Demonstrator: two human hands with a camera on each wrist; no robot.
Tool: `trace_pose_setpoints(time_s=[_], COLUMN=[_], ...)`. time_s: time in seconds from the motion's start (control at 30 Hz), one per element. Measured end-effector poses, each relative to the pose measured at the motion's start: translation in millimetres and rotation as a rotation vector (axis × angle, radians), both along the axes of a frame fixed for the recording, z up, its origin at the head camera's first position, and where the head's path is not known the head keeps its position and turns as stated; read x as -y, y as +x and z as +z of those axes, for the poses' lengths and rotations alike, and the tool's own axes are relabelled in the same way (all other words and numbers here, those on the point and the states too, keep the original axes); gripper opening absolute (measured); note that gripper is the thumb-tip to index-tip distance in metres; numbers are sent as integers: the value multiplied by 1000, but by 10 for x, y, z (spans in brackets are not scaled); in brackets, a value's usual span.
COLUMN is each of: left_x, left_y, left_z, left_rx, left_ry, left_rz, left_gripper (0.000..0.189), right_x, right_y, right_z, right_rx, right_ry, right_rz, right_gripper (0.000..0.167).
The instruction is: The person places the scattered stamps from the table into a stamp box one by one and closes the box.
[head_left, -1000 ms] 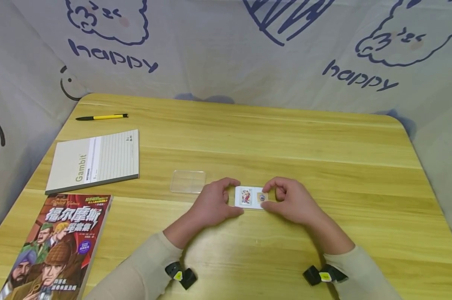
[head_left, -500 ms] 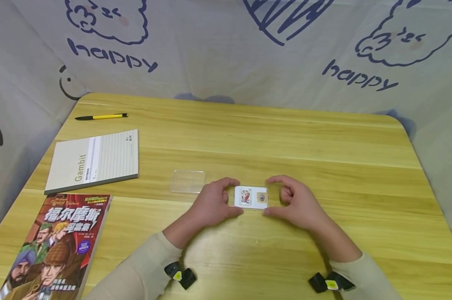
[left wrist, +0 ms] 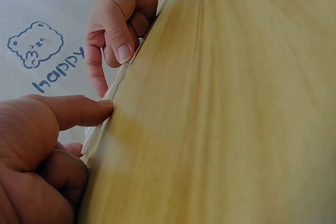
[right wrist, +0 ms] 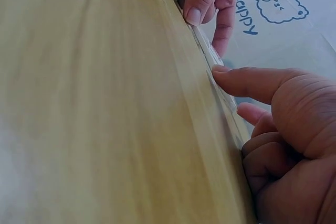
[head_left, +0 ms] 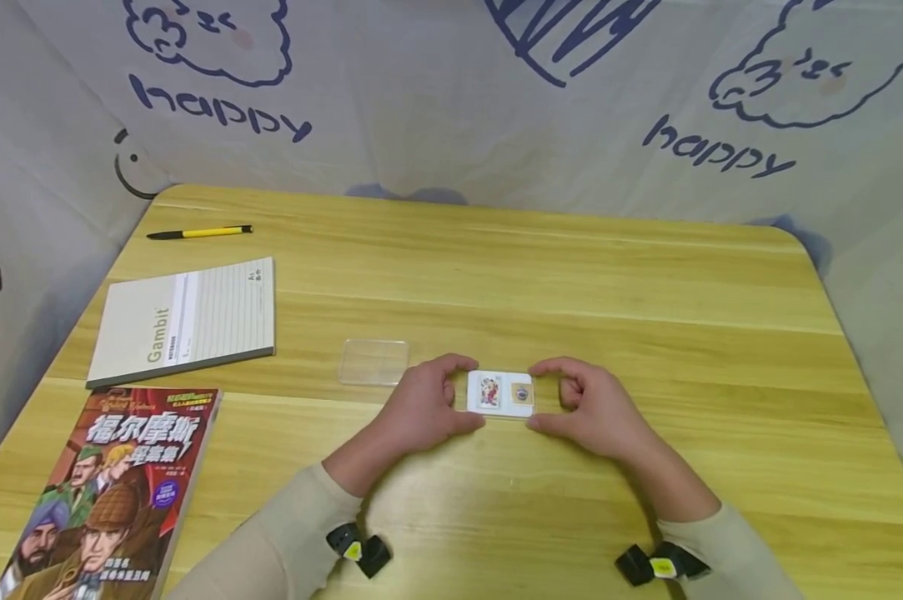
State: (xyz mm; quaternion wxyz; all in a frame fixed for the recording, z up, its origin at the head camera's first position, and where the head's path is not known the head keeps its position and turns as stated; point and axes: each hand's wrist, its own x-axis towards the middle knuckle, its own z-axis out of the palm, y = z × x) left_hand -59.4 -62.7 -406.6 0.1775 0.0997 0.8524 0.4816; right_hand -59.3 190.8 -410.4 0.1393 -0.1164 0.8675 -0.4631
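While curled fingers (head_left: 459, 364) grip both ends, a flat white rectangular case (head_left: 507, 396) lies level.
The left hand (head_left: 430, 406) and right hand (head_left: 595, 410) hold it mid-way across the wooden table (head_left: 511, 517); slightly farther, leftward, lies a clear rectangular plastic piece (head_left: 373, 362).

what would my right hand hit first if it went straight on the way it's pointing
Probably the small white holder; your right hand has thumb and forefinger at its near end. Beyond it lies your left hand. Depth is hard to judge.

Soft, even light fills the head view; pale glare marks the tabletop (head_left: 451, 529) at six o'clock; wrist views look dimmer, blurrier.
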Motion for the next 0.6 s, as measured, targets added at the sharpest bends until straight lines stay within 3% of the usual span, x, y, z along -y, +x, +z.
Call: trace_pose_setpoints(time_s=[0.37,0.6], left_x=[50,440], left_y=[-7,22], left_z=[51,100], left_rx=[5,-29], left_ry=[16,29], left_rz=[13,80], left_gripper=[71,76], right_x=[3,9], right_y=[-23,-27], right_z=[-6,-32], right_rx=[-25,-21], right_ry=[17,18], right_rz=[-2,3], right_gripper=[51,52])
